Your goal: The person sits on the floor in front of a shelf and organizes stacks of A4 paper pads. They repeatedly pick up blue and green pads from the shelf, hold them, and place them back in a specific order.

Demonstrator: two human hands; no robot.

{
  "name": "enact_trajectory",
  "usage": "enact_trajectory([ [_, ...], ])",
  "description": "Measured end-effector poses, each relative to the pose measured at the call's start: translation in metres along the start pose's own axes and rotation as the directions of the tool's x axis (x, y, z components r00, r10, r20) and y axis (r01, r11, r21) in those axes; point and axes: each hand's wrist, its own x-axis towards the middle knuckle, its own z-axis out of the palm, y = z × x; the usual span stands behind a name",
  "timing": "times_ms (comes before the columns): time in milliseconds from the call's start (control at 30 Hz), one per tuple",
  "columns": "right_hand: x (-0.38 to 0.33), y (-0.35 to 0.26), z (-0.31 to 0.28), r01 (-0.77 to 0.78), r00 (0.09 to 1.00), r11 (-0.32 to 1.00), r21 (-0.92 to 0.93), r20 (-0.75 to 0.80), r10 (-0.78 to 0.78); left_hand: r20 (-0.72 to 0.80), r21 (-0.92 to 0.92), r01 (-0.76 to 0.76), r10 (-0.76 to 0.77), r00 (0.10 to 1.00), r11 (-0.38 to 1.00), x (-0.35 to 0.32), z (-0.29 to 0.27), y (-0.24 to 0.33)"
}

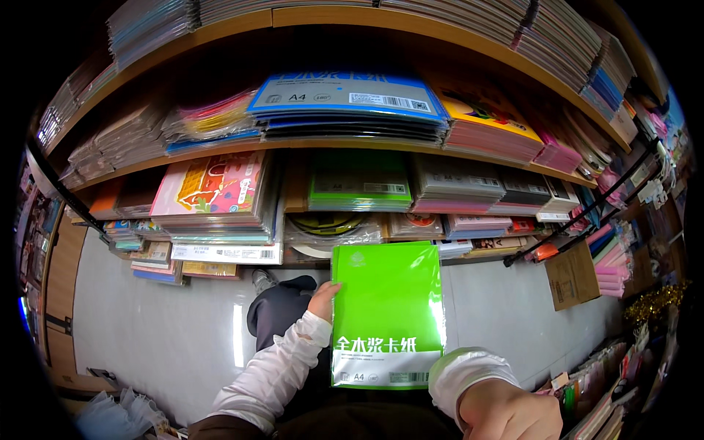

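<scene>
A bright green plastic-wrapped pack of A4 card paper (385, 301) stands in front of my body, its printed cover toward me and a white band along its lower end. My left hand (323, 300) grips it by the left edge, with most of the fingers hidden behind it. Low on the right, my right hand (510, 411) is curled with knuckles up, apart from the pack. Its fingertips are out of sight, so whatever it may hold is hidden. A similar green stack (359, 189) lies on the shelf beyond.
Wooden shelves (323, 16) of paper packs span the far side, including a blue-topped stack (348, 92) and a pink-covered stack (213, 183). A cardboard box (573, 279) stands at the right, beside rolled pink goods (612, 268). Grey tiled floor (176, 315) shows below.
</scene>
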Motion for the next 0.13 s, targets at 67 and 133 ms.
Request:
enact_trajectory([
  [67,-0.0026,0.005,-0.0004,0.185,0.981,0.981,-0.063,-0.05,-0.189,-0.019,-0.021,-0.009,0.009,1.0,1.0,0.0017,-0.0054,-0.0029],
  [133,-0.0048,0.0094,-0.0003,0.272,0.958,0.957,-0.099,-0.07,-0.279,-0.015,-0.033,-0.014,0.013,1.0,0.999,0.0056,-0.0099,-0.0056],
])
